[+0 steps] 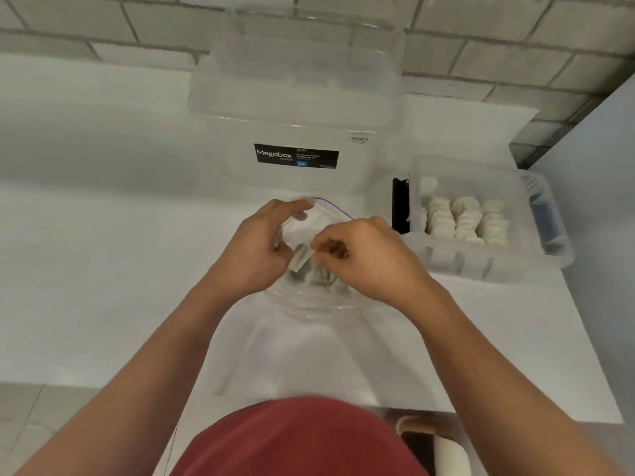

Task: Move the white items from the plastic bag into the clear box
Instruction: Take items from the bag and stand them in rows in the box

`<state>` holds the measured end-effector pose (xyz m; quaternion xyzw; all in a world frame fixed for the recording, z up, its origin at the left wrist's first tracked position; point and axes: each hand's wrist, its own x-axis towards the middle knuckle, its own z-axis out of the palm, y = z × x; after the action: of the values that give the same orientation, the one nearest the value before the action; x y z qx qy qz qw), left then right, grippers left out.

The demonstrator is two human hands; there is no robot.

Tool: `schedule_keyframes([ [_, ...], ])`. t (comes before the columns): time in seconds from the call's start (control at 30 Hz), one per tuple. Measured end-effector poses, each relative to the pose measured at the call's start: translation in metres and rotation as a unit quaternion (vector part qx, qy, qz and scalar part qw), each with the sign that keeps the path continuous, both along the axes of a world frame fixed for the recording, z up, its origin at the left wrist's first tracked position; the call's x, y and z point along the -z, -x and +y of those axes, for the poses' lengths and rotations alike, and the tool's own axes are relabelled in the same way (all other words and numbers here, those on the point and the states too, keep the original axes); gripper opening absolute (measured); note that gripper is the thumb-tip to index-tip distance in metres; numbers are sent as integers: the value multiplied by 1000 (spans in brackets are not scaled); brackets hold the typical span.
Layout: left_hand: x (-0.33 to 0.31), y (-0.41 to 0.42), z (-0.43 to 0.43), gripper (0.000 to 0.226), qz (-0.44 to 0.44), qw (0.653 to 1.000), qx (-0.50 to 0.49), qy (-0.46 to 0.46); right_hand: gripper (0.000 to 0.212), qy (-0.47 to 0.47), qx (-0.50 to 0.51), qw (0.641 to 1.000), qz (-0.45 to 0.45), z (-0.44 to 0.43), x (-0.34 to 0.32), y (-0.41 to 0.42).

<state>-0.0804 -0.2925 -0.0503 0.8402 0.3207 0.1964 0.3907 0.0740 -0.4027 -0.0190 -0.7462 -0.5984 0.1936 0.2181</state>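
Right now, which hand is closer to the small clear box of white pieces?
Right. The right hand is at the mouth of the plastic bag, just left of the small clear box; the left hand holds the bag's other side, farther off.

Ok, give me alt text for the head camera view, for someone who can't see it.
A person's left hand holds open a plastic bag on a white table while the right hand pinches one of the white items inside. To the right, a small clear box holds rows of similar pieces; a large Megabox tub stands behind.
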Motion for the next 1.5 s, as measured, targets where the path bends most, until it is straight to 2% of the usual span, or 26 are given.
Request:
schedule_keyframes([
  [0.07,2,1,2,75,4,999,10,-30,21,74,-31,993,-90,15,31,6],
  [0.17,4,3,7,76,7,998,19,-67,30,117,-43,981,-146,34,58,11],
  [0.33,5,4,17,75,-10,998,22,-62,26,113,-42,970,-212,51,71,18],
  [0.57,3,1,24,73,-6,998,30,-52,23,66,-39,976,-204,59,79,23],
  [0.67,4,0,26,75,5,998,31,-54,15,59,-72,957,-275,43,61,25],
  [0.77,6,-2,25,77,8,998,35,-46,17,80,-92,941,-315,25,53,21],
  [0.83,8,-3,22,77,5,998,44,-36,18,130,-111,940,-297,17,59,13],
  [0.9,8,-4,18,77,5,998,51,-27,21,134,-99,951,-261,16,60,3],
  [1.0,9,-4,14,75,6,998,55,-24,22,98,-24,978,-183,17,62,-8],
  [1.1,9,-5,11,75,7,998,60,-29,27,99,52,987,-118,22,64,-6],
  [1.2,9,-6,11,75,7,998,58,-33,32,140,78,982,-101,28,70,2],
  [1.3,7,-7,10,74,9,998,58,-29,22,166,91,978,-83,30,75,4],
  [1.43,7,-6,12,75,9,998,60,-24,9,129,84,987,-50,26,62,6],
  [1.5,8,-6,15,75,11,998,57,-19,11,88,54,991,-80,20,50,9],
])
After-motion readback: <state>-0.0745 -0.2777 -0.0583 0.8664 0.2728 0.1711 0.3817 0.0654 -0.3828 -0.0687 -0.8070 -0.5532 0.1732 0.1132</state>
